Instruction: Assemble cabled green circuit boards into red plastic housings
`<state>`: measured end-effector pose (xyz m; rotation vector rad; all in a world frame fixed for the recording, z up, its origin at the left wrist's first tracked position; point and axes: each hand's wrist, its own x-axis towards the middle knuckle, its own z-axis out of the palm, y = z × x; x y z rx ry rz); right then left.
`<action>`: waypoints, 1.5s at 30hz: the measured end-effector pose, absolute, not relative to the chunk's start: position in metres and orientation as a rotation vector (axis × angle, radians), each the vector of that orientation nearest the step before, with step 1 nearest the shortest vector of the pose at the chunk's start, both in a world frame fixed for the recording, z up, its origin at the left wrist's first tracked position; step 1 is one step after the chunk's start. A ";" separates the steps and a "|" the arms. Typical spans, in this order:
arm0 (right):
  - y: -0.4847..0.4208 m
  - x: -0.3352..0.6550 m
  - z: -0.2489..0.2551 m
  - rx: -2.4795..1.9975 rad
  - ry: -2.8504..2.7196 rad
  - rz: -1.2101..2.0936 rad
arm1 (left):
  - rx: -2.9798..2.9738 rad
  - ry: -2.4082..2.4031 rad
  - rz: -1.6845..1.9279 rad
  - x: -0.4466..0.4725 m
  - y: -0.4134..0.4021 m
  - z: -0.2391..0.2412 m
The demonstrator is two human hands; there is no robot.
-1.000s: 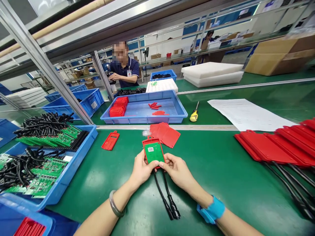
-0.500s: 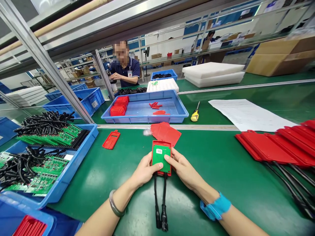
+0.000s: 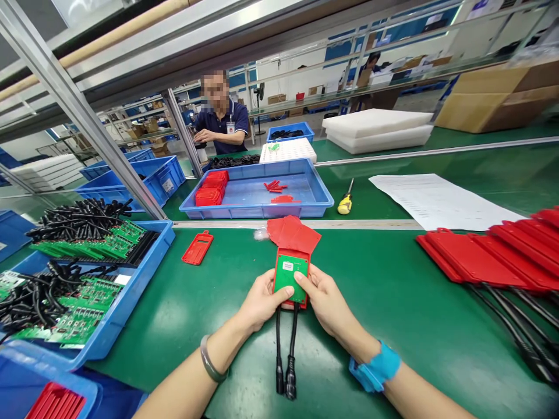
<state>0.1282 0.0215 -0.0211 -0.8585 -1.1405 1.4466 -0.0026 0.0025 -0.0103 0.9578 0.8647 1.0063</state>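
Two black cables (image 3: pixel 290 375) run from a green board (image 3: pixel 289 282) in a red case (image 3: pixel 294 254), towards the near edge of the tabletop (image 3: pixel 174 297). The left hand (image 3: pixel 262 299) grips the case's left side, the right hand (image 3: pixel 325 297) its right — fingers curled, thumbs on the board. Just beyond, red plates (image 3: pixel 294 234) fan over the tabletop's far edge — a red frame (image 3: pixel 195 252) lies left of them.

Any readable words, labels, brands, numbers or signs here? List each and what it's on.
None legible.
White sticker on held green board: too small.
Paper sheet: printed lines, too small.
White label on blue bin, rear left: too small.
Badge on navy shirt: blurred.
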 end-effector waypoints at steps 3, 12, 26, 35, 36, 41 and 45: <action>0.025 0.133 -0.014 -0.855 -1.020 1.516 | 0.870 0.793 1.034 -0.002 0.002 -0.008; 0.022 0.131 -0.016 -0.819 -0.998 1.508 | 0.919 1.040 1.106 0.000 0.001 -0.016; 0.023 0.133 -0.014 -0.848 -1.079 1.522 | 0.892 0.964 0.952 -0.006 0.007 -0.009; 0.022 0.132 -0.013 -0.842 -1.268 1.572 | 0.932 0.988 0.851 -0.008 0.007 -0.010; 0.022 0.132 -0.013 -0.834 -1.275 1.575 | 0.920 0.996 0.883 -0.009 0.007 -0.010; 0.019 0.128 -0.013 -0.661 -1.363 1.711 | 0.775 1.017 1.082 -0.013 0.010 -0.005; 0.016 0.128 -0.014 -0.645 -1.458 1.676 | 0.693 0.998 1.156 -0.013 0.009 -0.004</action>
